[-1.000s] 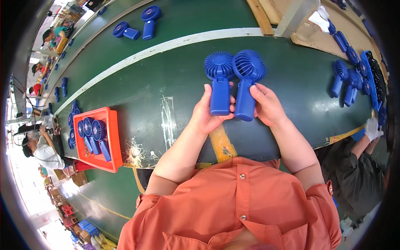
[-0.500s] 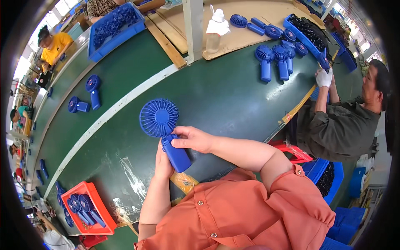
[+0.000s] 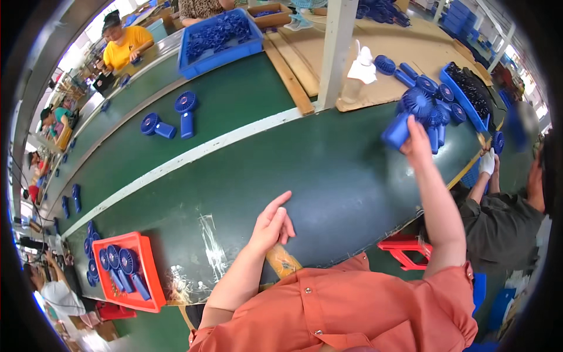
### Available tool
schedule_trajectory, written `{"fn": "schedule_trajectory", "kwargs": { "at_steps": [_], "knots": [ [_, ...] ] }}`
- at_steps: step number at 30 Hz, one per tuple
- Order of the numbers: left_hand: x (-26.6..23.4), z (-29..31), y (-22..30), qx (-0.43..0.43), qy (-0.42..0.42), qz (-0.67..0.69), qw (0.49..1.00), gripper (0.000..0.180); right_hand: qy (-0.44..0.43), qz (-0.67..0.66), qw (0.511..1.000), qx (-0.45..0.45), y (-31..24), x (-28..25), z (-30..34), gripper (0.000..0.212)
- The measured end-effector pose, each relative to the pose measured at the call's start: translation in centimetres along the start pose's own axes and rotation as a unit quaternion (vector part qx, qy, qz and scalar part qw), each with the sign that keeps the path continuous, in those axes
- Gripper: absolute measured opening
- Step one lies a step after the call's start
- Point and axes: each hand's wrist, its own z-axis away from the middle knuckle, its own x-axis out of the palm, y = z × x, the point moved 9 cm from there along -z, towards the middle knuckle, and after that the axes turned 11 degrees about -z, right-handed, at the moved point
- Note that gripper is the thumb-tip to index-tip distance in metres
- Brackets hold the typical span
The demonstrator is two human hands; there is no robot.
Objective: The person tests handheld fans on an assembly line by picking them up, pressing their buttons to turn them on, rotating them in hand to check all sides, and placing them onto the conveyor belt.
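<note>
Your right grip [image 3: 417, 144] is closed around the handle of a blue handheld fan [image 3: 397, 131], out at the right of the green tabletop [image 3: 340, 176]. The fan's round head overlaps a cluster of blue fans [image 3: 438, 116] in view, so whether it touches them or hangs above them you cannot tell from here.

Hold it by the handle, as you do now, and leave the grille free of finger pressure; those thin ribs look like the weak part. It is best to bring the handle end down gently on the bare surface beside the others, rather than let the cages knock or hook together. Mind your reach, too: the blue bin [image 3: 480, 123] and the co-worker's gloved hand [image 3: 487, 162] are just beyond the cluster.

Your left grip [image 3: 271, 227] is empty, index finger extended, near your body; resting it there seems wise, well clear of the moving arm.
</note>
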Motion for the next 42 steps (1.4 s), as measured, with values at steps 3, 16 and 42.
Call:
{"fn": "schedule_trajectory", "kwargs": {
  "at_steps": [3,16,42],
  "knots": [
    [0.1,0.7,-0.6,-0.006,0.001,-0.034,0.999,0.039,0.084,0.148,0.985,-0.005,-2.5,-4.4,-7.0,0.062],
    [-2.3,0.3,1.0,-0.031,0.113,-0.043,0.992,0.034,-0.090,0.256,0.937,-0.222,-3.4,0.1,-11.8,0.025],
    [-41.5,-10.2,10.0,-0.224,0.475,-0.601,0.603,0.072,-0.465,0.424,0.717,-0.300,11.6,19.2,11.8,0.014]
  ]
}}
